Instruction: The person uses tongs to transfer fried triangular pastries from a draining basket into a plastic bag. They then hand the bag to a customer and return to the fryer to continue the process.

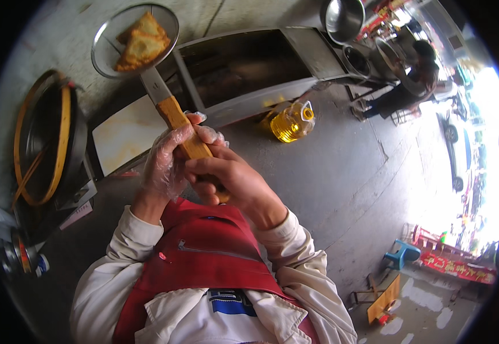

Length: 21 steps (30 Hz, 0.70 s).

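Note:
Both my hands grip the wooden handle [180,121] of a round metal strainer [105,60]. My left hand [170,155], in a clear plastic glove, wraps the handle's upper part. Bare, my right hand [228,174] closes around the lower end, near my red apron [206,253]. Several golden fried pastries [146,43] lie in the strainer, partly overlapping. The strainer is held out ahead, to the left of a rectangular metal fryer [245,64] with a dark interior. What fills the fryer is too dark to tell.
At left, a wooden hoop [63,142] rests over a large black pan [38,124]. A pale panel [129,129] adjoins the fryer. A plastic oil jug [290,124] stands on the floor [327,172]. Farther right are a person [419,81], metal bowls [344,21] and a blue stool [402,253].

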Motion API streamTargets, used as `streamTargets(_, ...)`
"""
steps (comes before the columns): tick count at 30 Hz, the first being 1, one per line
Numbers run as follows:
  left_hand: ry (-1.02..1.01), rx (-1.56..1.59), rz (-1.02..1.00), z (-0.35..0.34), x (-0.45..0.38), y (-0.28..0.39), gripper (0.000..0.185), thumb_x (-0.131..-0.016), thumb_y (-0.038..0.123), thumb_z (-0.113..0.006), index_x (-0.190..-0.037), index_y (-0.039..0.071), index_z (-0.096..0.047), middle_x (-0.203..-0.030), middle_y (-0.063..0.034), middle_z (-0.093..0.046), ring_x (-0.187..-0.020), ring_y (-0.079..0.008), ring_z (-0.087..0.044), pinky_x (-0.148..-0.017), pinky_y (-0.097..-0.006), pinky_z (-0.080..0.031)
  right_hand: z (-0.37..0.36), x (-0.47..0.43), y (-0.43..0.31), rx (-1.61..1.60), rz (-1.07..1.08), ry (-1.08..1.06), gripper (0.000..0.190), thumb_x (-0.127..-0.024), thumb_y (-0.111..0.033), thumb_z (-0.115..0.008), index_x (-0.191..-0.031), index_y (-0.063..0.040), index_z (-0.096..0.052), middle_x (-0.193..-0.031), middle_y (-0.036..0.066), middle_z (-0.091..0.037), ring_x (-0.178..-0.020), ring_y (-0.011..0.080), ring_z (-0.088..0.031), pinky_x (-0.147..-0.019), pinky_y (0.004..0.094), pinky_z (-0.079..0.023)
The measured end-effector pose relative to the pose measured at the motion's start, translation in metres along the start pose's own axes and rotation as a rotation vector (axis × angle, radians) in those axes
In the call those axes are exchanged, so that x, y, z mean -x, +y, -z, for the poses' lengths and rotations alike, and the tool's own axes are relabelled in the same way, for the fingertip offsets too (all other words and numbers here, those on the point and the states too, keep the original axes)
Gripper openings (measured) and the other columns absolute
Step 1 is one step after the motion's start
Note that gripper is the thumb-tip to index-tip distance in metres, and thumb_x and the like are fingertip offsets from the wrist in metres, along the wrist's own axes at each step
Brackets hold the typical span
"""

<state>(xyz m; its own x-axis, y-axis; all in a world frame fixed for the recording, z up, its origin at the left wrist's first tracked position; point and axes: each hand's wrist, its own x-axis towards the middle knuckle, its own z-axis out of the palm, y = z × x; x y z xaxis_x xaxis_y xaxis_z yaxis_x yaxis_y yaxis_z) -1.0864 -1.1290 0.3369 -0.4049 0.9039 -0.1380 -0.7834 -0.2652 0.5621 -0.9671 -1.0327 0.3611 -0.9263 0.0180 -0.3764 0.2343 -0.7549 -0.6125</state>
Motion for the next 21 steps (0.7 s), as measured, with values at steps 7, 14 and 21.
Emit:
streamTargets(7, 0.022, -0.026, 0.269, -0.037, -0.111, -0.153, 0.026, -0.096, 0.025, -0.063, -0.115, 0.01, -0.055, -0.095, -0.0044, -0.059, -0.106, -0.0236, -0.056, -0.103, -0.0425, -0.045, 0.18, 0.051, -0.021, -0.199, 0.081, 0.154, 0.01, -0.093, -0.01, -0.061, -0.093, -0.003, -0.054, -0.073, 0.004, -0.055, -0.051, 0.01, -0.052, -0.041, 0.0246, -0.043)
streamTargets(14, -0.255, -0.059, 0.648, -0.107, -0.246, -0.322, 0.03, -0.093, 0.022, -0.066, -0.12, 0.012, -0.055, -0.098, -0.0094, -0.068, -0.114, -0.0301, -0.06, -0.105, -0.0494, -0.046, 0.342, 0.18, -0.075, -0.238, 0.18, 0.428, 0.015, -0.094, -0.018, -0.061, -0.099, -0.005, -0.055, -0.064, 0.003, -0.053, -0.049, 0.0125, -0.052, -0.042, 0.0263, -0.04)
streamTargets(21, -0.401, -0.102, 1.23, -0.237, -0.352, -0.494, 0.034, -0.096, 0.02, -0.065, -0.124, 0.007, -0.052, -0.122, -0.0215, -0.062, -0.115, -0.0344, -0.062, -0.105, -0.0491, -0.047, 0.446, 0.329, -0.126, -0.504, 0.446, 0.719, 0.025, -0.094, -0.011, -0.058, -0.116, -0.008, -0.047, -0.075, 0.0, -0.049, -0.05, 0.0052, -0.041, -0.041, 0.0202, -0.033)
